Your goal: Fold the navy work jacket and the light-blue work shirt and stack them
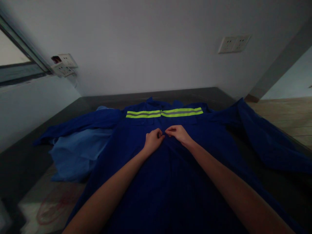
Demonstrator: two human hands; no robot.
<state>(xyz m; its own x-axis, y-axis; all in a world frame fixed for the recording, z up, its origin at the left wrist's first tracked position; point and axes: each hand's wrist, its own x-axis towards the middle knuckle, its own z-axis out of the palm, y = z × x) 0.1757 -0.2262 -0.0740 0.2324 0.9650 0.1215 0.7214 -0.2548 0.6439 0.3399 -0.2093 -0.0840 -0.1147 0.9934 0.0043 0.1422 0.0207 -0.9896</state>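
A dark blue work jacket (143, 169) lies spread front up, its sleeves out to both sides. Across its chest runs a yellow-green reflective strip (181, 112) with a grey middle line, split at the front opening. My left hand (154, 139) is closed at the front edge just below the chest, fingertips pinching the jacket's fabric. Close beside it, my right hand (178, 133) pinches the other side of the front opening. A small gap separates the two hands. Whether a button lies between the fingers is too small to tell.
A lighter blue cloth (78, 152) lies partly under the jacket's left sleeve. The dark table (97, 100) meets a white wall with sockets (234, 44) at right and more sockets (64, 65) at left. A pale sheet with red marks (52, 201) lies at lower left.
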